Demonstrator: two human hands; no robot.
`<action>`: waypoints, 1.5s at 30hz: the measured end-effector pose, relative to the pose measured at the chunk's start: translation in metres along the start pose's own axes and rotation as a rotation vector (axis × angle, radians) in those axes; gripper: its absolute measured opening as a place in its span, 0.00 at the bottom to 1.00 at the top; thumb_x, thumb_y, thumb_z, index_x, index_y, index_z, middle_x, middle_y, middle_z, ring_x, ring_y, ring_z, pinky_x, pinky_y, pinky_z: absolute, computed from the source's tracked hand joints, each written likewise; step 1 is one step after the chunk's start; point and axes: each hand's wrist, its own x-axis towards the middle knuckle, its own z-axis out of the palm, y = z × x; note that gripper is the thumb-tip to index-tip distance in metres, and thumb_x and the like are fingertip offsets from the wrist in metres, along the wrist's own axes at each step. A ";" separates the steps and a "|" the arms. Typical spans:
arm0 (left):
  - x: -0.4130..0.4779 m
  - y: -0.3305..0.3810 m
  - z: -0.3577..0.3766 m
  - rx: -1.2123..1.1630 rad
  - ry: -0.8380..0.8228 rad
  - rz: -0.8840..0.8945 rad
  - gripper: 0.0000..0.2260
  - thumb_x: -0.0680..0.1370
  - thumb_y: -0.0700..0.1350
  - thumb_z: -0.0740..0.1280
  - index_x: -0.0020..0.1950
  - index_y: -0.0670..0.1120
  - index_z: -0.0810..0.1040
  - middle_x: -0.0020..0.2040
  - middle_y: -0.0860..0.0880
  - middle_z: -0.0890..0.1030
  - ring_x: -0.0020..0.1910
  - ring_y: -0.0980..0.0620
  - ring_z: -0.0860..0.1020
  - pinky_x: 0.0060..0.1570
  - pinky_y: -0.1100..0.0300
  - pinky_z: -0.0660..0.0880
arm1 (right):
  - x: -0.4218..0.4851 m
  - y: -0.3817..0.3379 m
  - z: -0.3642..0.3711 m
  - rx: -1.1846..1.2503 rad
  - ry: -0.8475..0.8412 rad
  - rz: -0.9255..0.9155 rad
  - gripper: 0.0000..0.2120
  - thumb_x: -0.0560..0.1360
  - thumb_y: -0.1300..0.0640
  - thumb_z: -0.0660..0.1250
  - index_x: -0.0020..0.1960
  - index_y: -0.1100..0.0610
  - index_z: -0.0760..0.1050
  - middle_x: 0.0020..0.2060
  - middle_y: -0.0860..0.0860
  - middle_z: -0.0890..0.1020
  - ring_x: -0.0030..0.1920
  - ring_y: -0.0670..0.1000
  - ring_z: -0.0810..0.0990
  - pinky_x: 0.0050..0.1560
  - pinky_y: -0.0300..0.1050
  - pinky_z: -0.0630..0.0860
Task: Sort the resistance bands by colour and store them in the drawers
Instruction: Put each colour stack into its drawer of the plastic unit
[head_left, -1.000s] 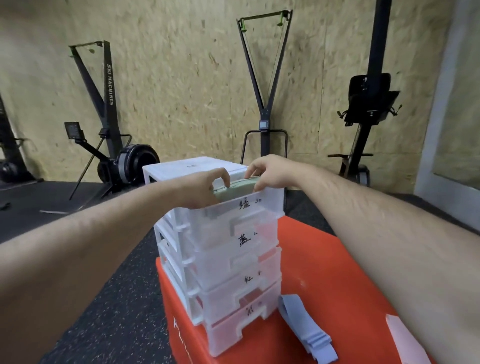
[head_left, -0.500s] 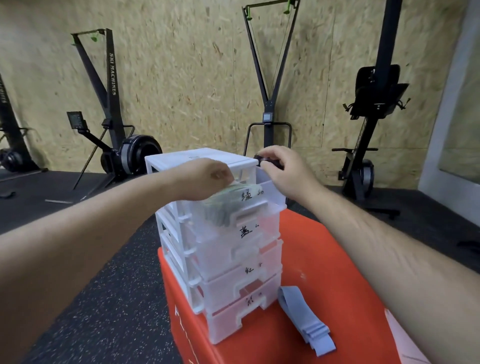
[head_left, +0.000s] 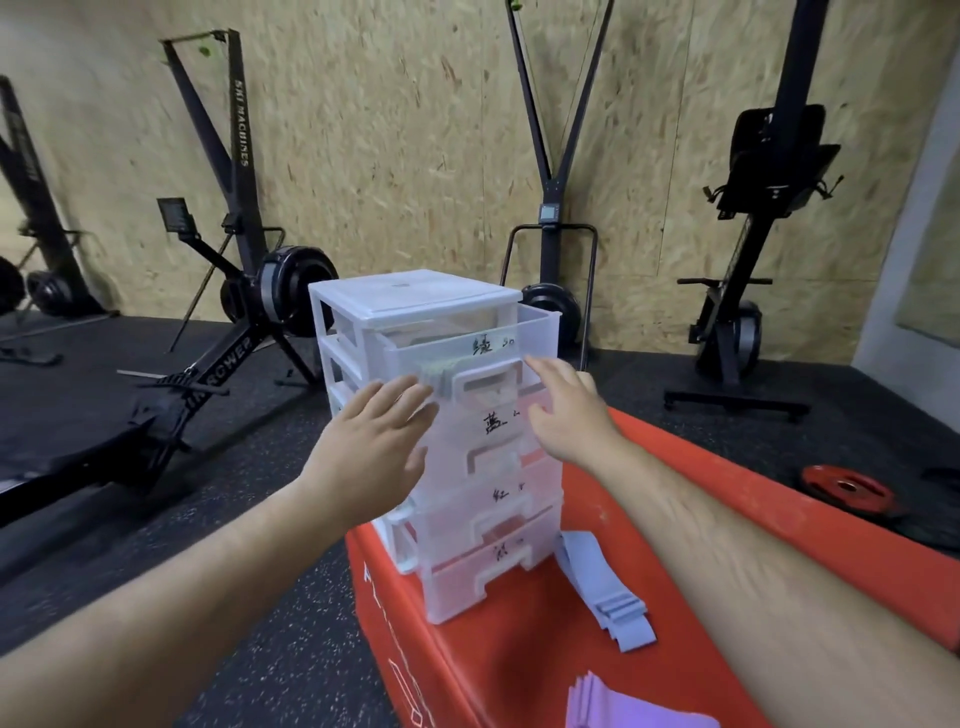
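A translucent white drawer unit (head_left: 415, 299) with several labelled drawers stands on a red box (head_left: 675, 467). Its top drawer (head_left: 540, 332) is pulled out, and green bands (head_left: 434, 371) show through its front. My left hand (head_left: 376, 441) is spread flat in front of the drawers, fingers apart, holding nothing. My right hand (head_left: 563, 410) is open too, just right of the top drawer's handle. A bundle of blue bands (head_left: 602, 592) lies on the box right of the unit. Purple bands (head_left: 623, 709) lie at the bottom edge.
Black ski machines (head_left: 228, 249) stand against the wooden wall behind, another one (head_left: 763, 208) at the right. A red weight plate (head_left: 847, 486) lies on the dark rubber floor to the right of the box.
Both hands have left the top drawer's rim and dropped in front of the unit, now empty. The green bands lie inside the top drawer. The view has tilted down.
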 end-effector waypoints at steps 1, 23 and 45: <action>0.003 0.000 0.001 -0.004 -0.015 -0.029 0.20 0.75 0.52 0.65 0.66 0.46 0.77 0.67 0.50 0.74 0.71 0.47 0.68 0.73 0.51 0.59 | 0.006 -0.004 0.002 -0.015 -0.018 0.009 0.31 0.77 0.57 0.60 0.79 0.45 0.60 0.76 0.46 0.63 0.72 0.57 0.63 0.72 0.52 0.62; -0.040 0.181 0.075 -0.574 -0.173 -0.029 0.26 0.72 0.52 0.64 0.70 0.50 0.73 0.65 0.51 0.75 0.64 0.46 0.73 0.62 0.52 0.67 | -0.181 0.077 0.052 -0.191 -0.120 0.107 0.24 0.75 0.49 0.59 0.71 0.49 0.72 0.67 0.45 0.76 0.65 0.55 0.72 0.64 0.52 0.70; 0.005 0.257 0.172 -1.327 -0.632 -0.318 0.17 0.67 0.41 0.57 0.46 0.43 0.84 0.41 0.49 0.85 0.39 0.57 0.79 0.42 0.64 0.72 | -0.122 0.171 0.107 0.377 -0.284 0.923 0.07 0.68 0.56 0.71 0.42 0.59 0.77 0.37 0.54 0.79 0.37 0.54 0.79 0.34 0.42 0.71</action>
